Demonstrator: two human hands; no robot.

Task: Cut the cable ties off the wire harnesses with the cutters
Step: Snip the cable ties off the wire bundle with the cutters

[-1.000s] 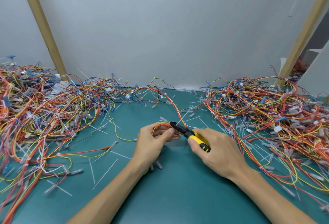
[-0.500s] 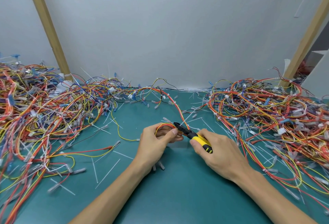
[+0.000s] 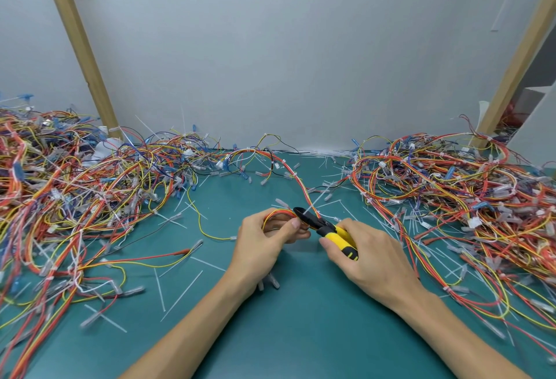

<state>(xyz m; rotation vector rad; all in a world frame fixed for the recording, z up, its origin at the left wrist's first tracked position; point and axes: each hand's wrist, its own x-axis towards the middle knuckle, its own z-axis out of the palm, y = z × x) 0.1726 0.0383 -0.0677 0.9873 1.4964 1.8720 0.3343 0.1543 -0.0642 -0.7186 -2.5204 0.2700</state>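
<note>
My left hand (image 3: 264, 243) pinches a loop of an orange, red and yellow wire harness (image 3: 296, 181) between thumb and fingers at the table's middle. My right hand (image 3: 367, 255) grips the yellow-and-black handles of the cutters (image 3: 326, 229). The black jaws point up and left and sit at the harness beside my left thumb, where a white cable tie (image 3: 311, 208) sticks out. The harness runs from my left hand back toward the wall.
Big tangled heaps of harnesses lie at the left (image 3: 75, 192) and right (image 3: 469, 189) of the green table (image 3: 301, 333). Cut white tie pieces (image 3: 183, 294) are scattered over it. Two slanted wooden posts (image 3: 81, 50) lean against the white wall.
Both hands stay nearly in place at the harness loop. The cutter jaws have shifted slightly along the wires beside my left thumb.
</note>
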